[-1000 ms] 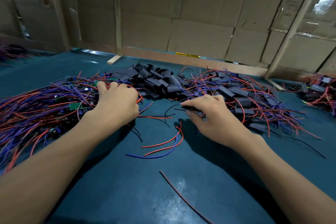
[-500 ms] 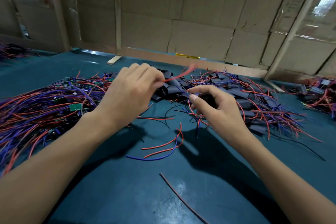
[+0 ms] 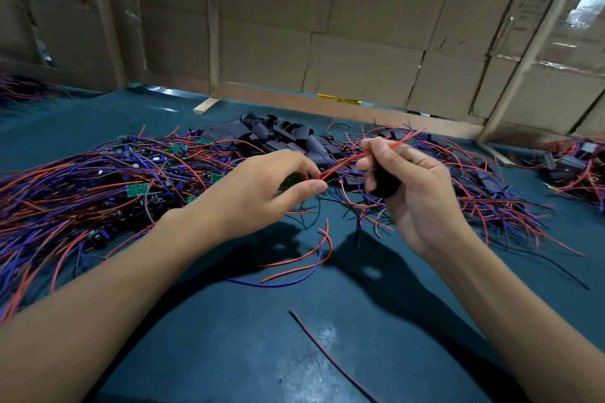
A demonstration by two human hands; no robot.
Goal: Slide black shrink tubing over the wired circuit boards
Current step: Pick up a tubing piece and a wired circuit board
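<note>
My left hand pinches a small green circuit board, mostly hidden by the fingers. Its red wires run up and right past my right hand. My right hand is closed on a piece of black shrink tubing, and its thumb and forefinger also touch the red wires. Both hands hover above the teal table, a few centimetres apart. A heap of black tubing pieces lies behind them.
A big tangle of red and blue wired boards covers the table's left. More wired boards, several in black tubing, spread at the right and far right. Loose wire scraps lie near me. Cardboard walls close the back.
My left hand lifted a wired board out of the left pile and brought it to the centre. My right hand picked up a tubing piece and rose to meet the wires.
</note>
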